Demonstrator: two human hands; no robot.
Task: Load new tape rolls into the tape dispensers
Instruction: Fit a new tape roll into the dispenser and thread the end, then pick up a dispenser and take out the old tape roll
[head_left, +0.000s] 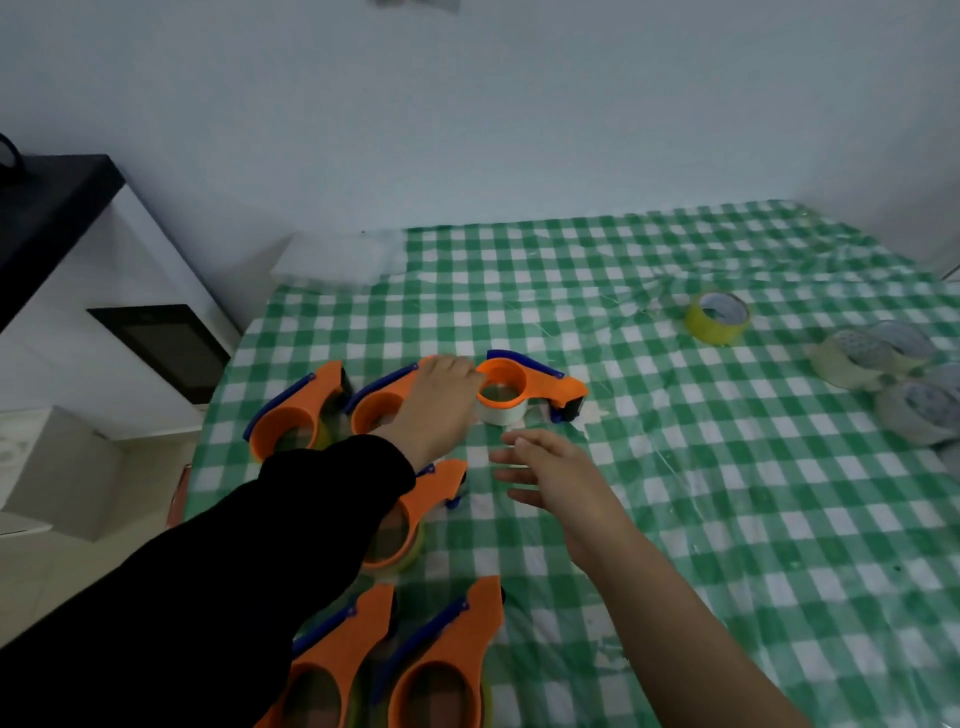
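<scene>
The green checked tablecloth (727, 467) carries everything. Five other orange dispensers (291, 415) lie left of, and nearer you than, the middle dispenser (519, 387). That one's long axis runs left to right, with the cutter end pointing away from your left hand (441, 405). Its fingertips meet the ring's left edge; whether they pinch it cannot be told. Your right hand (550, 478) hovers just in front of that dispenser, fingers spread and empty. The yellow tape roll (717, 317) lies well to the dispenser's right, so your right hand is probably nearer.

Dispensers (291, 415) crowd left (rolls (852, 364) right); middle open.
</scene>
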